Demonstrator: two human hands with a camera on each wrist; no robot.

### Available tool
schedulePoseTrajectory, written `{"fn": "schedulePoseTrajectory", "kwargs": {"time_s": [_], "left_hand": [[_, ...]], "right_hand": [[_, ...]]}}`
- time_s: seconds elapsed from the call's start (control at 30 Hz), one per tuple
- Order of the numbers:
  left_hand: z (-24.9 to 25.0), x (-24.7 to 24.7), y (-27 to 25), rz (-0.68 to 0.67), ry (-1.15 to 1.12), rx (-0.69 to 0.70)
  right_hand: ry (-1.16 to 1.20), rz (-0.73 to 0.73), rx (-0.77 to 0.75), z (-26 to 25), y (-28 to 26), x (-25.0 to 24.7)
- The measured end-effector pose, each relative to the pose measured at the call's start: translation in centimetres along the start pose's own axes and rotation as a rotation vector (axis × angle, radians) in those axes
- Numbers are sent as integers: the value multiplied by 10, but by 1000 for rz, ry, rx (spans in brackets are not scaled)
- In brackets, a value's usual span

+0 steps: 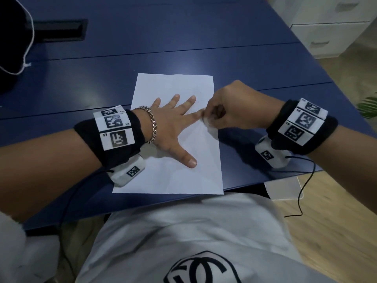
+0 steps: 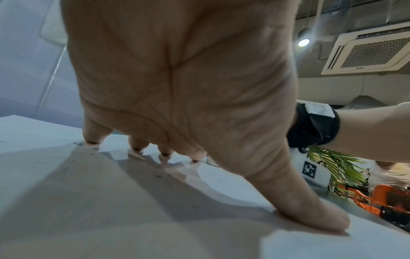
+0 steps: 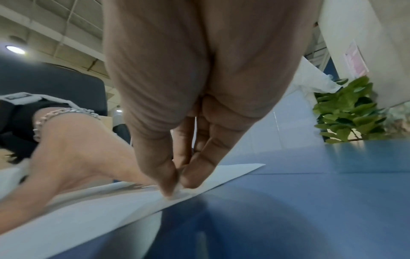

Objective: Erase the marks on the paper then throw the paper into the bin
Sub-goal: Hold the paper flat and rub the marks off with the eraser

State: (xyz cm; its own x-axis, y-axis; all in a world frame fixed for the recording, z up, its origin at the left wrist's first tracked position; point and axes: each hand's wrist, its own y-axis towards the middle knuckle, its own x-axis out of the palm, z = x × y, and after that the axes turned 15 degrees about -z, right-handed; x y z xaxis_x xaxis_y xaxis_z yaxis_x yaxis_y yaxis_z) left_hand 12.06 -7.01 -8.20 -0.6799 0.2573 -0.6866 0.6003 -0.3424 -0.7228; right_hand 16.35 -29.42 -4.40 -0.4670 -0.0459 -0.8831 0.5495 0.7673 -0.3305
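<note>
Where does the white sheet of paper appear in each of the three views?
Head view: the white sheet of paper lies mid-frame on the blue table.
Left wrist view: it fills the lower half.
Right wrist view: a slanted strip across the lower left.
Shared landmark: the left hand, spread flat on the paper, also seen here and here.

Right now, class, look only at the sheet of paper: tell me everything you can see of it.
The paper is a plain white rectangular sheet, thin and uncreased, lying flat on the blue table near its front edge. The left hand presses on it with fingers spread. The right hand pinches a small white eraser against the sheet near its right edge. Only faint traces of marks show beyond the fingers.
</note>
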Motion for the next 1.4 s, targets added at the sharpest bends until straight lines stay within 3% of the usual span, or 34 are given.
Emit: {"fn": "schedulePoseTrajectory", "kwargs": {"time_s": [0.13, 0.27, 0.4, 0.53, 0.7, 0.83, 0.97, 1.13, 1.3, 1.4], "left_hand": [[1, -2, -2, -14, 9, -15], [3, -3, -3, -22, 11, -28], [3, -3, -4, -29, 6, -32], [5, -5, -4, -34, 9, -29], [7, -6, -4, -49, 22, -49], [9, -8, -5, -57, 15, -51], [11, -11, -6, -82, 13, -69], [12, -12, -6, -81, 16, -73], [13, -12, -6, -93, 21, -78], [13, -12, -6, -89, 28, -78]], "right_hand": [[-59, -75, -66, -5, -6, 4], [-87, 4, -2, -1, -5, 3], [-118, -99, -88, -13, -14, 7], [-80, -9, -15, 1, -11, 2], [-92, -131, -105, -7, -21, 3], [-71, -29, -25, 0, -21, 3], [-89, -116, -122, -12, -30, 10], [-106, -38, -43, -6, -25, 4], [-131, -177, -131, -24, -34, 15], [-96, -77, -55, -12, -31, 8]]}}
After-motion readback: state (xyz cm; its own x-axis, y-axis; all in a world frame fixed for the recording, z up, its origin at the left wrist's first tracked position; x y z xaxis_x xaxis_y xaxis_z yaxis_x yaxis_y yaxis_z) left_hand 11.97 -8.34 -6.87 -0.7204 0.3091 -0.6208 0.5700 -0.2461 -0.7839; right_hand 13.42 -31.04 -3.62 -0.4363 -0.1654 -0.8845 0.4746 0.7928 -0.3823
